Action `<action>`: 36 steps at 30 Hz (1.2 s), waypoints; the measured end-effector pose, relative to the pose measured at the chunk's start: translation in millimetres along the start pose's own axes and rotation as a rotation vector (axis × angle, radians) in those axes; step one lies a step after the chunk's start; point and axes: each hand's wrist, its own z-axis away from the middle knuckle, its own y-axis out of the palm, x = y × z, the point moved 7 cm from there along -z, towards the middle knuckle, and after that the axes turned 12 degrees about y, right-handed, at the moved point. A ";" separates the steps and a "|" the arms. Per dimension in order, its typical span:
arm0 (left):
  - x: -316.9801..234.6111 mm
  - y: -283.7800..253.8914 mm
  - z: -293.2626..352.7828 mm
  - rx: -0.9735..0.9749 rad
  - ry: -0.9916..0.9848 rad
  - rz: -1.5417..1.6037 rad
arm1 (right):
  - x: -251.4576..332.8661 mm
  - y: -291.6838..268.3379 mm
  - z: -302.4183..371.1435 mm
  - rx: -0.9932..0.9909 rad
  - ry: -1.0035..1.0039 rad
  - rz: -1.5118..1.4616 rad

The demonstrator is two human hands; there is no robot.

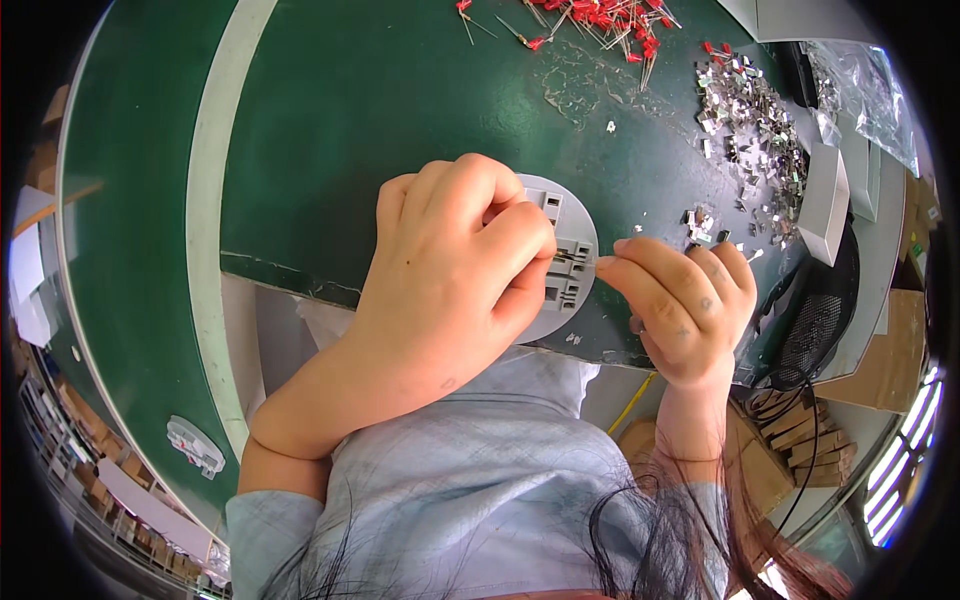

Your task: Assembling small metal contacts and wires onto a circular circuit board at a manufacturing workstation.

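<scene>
A round light-grey plastic housing (pixel 582 222) with moulded slots lies near the front edge of the green table (pixel 350 130). My left hand (pixel 445 255) is curled over its left part, thumb and forefinger pinched together. Whatever sits between those fingertips is hidden behind the hand. Close to the housing's right rim is my right hand (pixel 690 305), with thumb and forefinger closed and the other fingers folded in. Thin wire-like leads appear in the slots between the two hands. Whether the right fingertips grip one is too small to tell.
Red LEDs (pixel 605 15) with long leads lie scattered at the far side. Right of them spreads a heap of small metal clips (pixel 755 140). A white box (pixel 825 205) and a black mesh holder (pixel 820 320) stand at the right edge. Another grey housing (pixel 195 447) lies at left.
</scene>
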 end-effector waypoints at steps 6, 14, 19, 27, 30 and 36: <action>-0.7 -0.9 1.6 -0.028 0.002 0.005 | 4.0 3.7 -6.6 0.038 0.036 -0.041; -4.7 -3.0 6.7 -0.045 0.036 -0.035 | 27.1 -0.6 -17.5 0.159 0.276 0.095; -1.1 -4.1 11.0 -0.073 0.057 0.074 | 39.3 -2.0 -10.2 0.256 0.273 0.182; 6.3 5.2 20.2 -0.074 0.045 0.129 | -18.7 -15.3 30.0 0.020 0.563 -0.143; 4.2 7.8 24.5 -0.099 0.036 0.138 | -54.0 -16.6 36.6 -0.128 0.724 -0.123; 4.9 7.6 25.7 -0.093 0.001 0.147 | -61.1 -5.7 27.4 -0.021 0.664 0.067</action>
